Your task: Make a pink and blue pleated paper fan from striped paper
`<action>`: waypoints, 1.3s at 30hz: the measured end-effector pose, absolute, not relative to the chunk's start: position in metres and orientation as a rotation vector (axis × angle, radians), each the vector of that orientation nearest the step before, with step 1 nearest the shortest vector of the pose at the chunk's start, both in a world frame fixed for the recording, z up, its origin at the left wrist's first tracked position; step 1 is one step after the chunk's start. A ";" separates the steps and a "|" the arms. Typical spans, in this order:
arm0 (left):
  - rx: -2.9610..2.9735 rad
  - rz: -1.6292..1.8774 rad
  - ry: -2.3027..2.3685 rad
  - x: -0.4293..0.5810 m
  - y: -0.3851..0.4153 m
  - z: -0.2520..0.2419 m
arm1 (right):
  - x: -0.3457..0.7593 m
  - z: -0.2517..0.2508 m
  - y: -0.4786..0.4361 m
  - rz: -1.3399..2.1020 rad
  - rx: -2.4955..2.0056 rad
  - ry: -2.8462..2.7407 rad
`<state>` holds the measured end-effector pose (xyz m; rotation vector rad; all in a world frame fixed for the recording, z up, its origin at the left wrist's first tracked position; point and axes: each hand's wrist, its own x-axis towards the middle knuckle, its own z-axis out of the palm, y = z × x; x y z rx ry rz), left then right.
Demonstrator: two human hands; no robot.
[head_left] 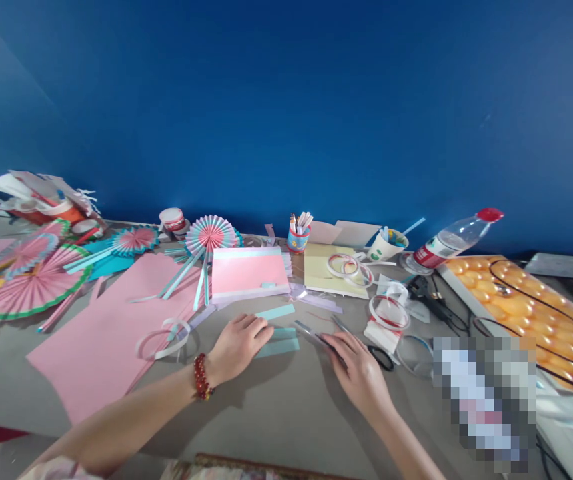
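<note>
My left hand (241, 343), with a red bead bracelet on its wrist, rests low over the table with its fingers closed and pressed on a light blue paper strip (285, 333). Two more short light blue strips, an upper strip (277, 311) and a lower strip (281, 347), lie beside these fingers. To the right, my right hand (359, 367) closes over a pair of scissors (306, 329). The blades are spread and point away from me; one black handle loop shows past the fingers. Just beyond the hands lies a pink sheet with pale blue edges (249, 272).
Large pink sheets (91, 327) and folded paper fans (211, 235) cover the left side. At the back stand a pen cup (299, 238) and a paper cup (385, 245). Tape rolls (389, 312), a water bottle (446, 243) and black cables (431, 300) lie to the right.
</note>
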<state>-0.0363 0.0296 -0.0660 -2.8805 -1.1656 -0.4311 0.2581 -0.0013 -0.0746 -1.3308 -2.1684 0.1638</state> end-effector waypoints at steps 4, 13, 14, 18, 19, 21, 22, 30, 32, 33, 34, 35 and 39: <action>-2.890 -0.435 -1.159 -0.038 0.029 -0.070 | 0.256 -0.074 0.000 0.195 -1.307 -2.207; -2.898 -0.467 -1.193 -0.039 0.028 -0.075 | 0.257 -0.081 0.000 0.192 -1.299 -2.285; -2.900 -0.470 -1.213 -0.039 0.028 -0.076 | 0.257 -0.081 0.000 0.192 -1.302 -2.295; -2.910 -0.534 -1.196 -0.038 0.028 -0.074 | 0.256 -0.080 0.001 0.174 -1.316 -2.315; -2.935 -0.546 -1.141 -0.037 0.028 -0.073 | 0.255 -0.079 0.002 0.170 -1.318 -2.314; -3.009 -0.534 -1.008 -0.035 0.027 -0.071 | 0.254 -0.078 0.003 0.162 -1.318 -2.316; -3.049 -0.503 -0.950 -0.034 0.027 -0.070 | 0.254 -0.078 0.004 0.157 -1.316 -2.317; -3.222 -0.344 -0.952 -0.035 0.028 -0.077 | 0.254 -0.074 0.005 0.160 -1.281 -2.331; -3.239 -0.351 -0.960 -0.036 0.028 -0.078 | 0.254 -0.073 0.005 0.163 -1.274 -2.338; -3.243 -0.356 -0.958 -0.036 0.028 -0.078 | 0.254 -0.073 0.005 0.167 -1.273 -2.344; -3.244 -0.358 -0.954 -0.036 0.028 -0.078 | 0.254 -0.073 0.005 0.171 -1.273 -2.349; -3.244 -0.357 -0.949 -0.036 0.028 -0.078 | 0.254 -0.073 0.005 0.175 -1.271 -2.353; -3.236 -0.330 -0.940 -0.035 0.028 -0.076 | 0.253 -0.075 0.008 0.192 -1.269 -2.368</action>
